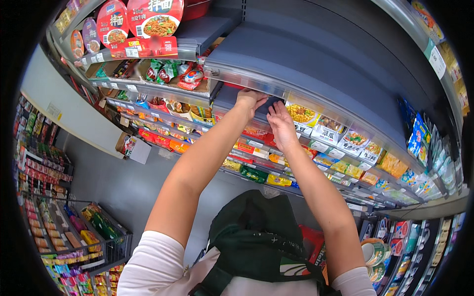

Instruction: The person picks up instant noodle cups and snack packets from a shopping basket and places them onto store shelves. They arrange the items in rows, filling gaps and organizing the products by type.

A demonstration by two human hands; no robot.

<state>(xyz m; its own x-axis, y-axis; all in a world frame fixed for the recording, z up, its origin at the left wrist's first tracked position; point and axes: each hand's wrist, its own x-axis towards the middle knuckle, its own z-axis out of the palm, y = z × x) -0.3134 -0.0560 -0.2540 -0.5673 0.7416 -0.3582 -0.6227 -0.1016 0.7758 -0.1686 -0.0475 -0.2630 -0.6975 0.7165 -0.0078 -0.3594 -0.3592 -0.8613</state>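
My left hand [251,100] is just under the front edge of the dark grey shelf [281,55], by its clear plastic label strip [246,76]. Its fingers are bent, and whether they pinch something is not visible. Lower and to the right is my right hand [282,127], palm turned up, fingers a little curled and apart, with nothing visible in it. Beside its fingertips, on the tier below, stands a white and yellow food packet [301,116]. More packets with food pictures, such as a white one [327,129], continue the row to the right.
Red instant noodle tubs [155,18] stand on the upper left shelf, above a carton of wrapped snacks [163,72]. Blue packets [420,137] hang at the right. A dark green apron [255,222] covers my front. Behind me at the left is a wire snack rack [111,236].
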